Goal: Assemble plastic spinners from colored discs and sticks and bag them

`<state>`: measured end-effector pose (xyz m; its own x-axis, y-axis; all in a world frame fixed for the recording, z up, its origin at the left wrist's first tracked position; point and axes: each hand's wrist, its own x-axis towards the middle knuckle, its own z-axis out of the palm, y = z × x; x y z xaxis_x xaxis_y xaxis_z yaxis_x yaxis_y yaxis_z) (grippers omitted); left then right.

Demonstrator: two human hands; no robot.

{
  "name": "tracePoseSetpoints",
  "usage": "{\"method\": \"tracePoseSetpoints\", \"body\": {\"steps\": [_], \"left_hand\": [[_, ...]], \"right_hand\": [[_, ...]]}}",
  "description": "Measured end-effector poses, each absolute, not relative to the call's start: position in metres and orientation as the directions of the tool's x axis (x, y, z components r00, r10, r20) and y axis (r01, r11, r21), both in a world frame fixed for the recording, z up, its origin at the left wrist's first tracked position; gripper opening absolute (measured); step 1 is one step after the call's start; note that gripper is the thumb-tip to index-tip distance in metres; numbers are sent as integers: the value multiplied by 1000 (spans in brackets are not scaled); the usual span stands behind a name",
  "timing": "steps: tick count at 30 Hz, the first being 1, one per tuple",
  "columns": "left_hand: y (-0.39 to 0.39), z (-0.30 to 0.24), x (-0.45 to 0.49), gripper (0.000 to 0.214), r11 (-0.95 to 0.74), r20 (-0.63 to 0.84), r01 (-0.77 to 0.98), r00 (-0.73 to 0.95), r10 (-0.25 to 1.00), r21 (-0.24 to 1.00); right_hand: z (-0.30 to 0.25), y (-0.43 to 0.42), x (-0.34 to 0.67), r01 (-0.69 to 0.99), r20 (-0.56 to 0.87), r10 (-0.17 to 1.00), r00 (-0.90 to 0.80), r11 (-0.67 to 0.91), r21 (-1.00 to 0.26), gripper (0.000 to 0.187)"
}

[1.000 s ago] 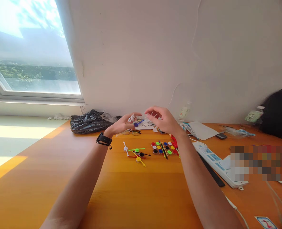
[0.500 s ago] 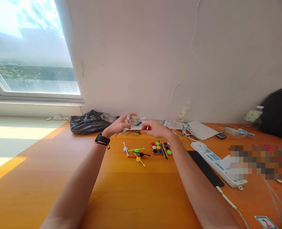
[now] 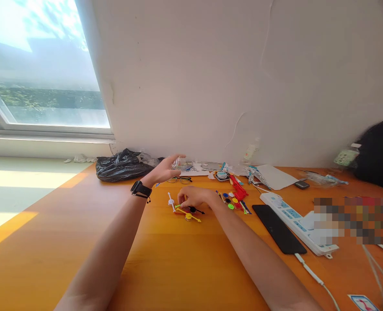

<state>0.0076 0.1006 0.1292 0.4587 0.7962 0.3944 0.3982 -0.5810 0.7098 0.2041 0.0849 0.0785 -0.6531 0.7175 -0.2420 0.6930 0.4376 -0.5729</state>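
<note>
My left hand (image 3: pixel 166 169), with a black watch at the wrist, is raised above the orange table (image 3: pixel 185 263) and pinches a small clear plastic bag (image 3: pixel 178 163). My right hand (image 3: pixel 194 198) is down on the table with curled fingers, resting on a cluster of small spinning tops (image 3: pixel 188 211) in white, green, black and yellow. What its fingers grip is hidden. Several coloured plastic discs and sticks (image 3: pixel 233 199) lie just right of that hand. A pair of glasses (image 3: pixel 181 179) lies under my left hand.
A black plastic bag (image 3: pixel 121 166) sits by the wall at the left. A black phone (image 3: pixel 278 229), a white power strip (image 3: pixel 295 222) with cable, papers (image 3: pixel 273 176) and a red item (image 3: pixel 238 188) lie to the right. A dark bag (image 3: pixel 377 151) is at far right.
My right hand came down from beside my left hand to the spinning tops on the table. My left hand stayed raised with the clear bag.
</note>
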Motion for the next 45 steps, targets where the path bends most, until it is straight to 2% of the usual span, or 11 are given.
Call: {"method": "tracePoseSetpoints", "body": {"steps": [3,7,12,19,21,24,28,31,37,42,45], "left_hand": [[105,125,11,69,-652,463,496,461,757,573],[106,122,13,69,-688,486,525,487,726,502],[106,123,12,68,-692,498,514,480,722,507],[108,125,10,67,-662,494,453,442,749,597],[109,126,9,68,-661,500,432,436,749,614],[108,128,8,69,-654,499,390,431,752,648],[102,133,9,71,-572,426,215,477,769,791],[98,137,9,70,-520,404,101,511,759,848],[98,139,9,71,-507,390,69,554,735,859],[89,148,14,72,-523,380,87,588,714,848],[83,155,17,72,-540,386,81,611,691,838]], "right_hand": [[81,89,206,686,-228,721,-654,439,-580,17],[86,97,210,656,-132,747,-652,467,-593,12],[92,105,219,614,-22,773,-634,485,-623,10],[110,118,255,540,109,810,-577,478,-693,9],[118,121,269,464,191,838,-511,457,-759,14],[132,121,284,284,375,874,-309,461,-841,26],[154,112,287,86,623,782,30,619,-781,34],[172,97,280,43,697,703,139,699,-714,34],[189,68,260,91,779,617,113,774,-626,35],[187,60,246,96,761,646,-50,762,-641,33],[186,58,242,192,752,639,-163,768,-611,27]]}}
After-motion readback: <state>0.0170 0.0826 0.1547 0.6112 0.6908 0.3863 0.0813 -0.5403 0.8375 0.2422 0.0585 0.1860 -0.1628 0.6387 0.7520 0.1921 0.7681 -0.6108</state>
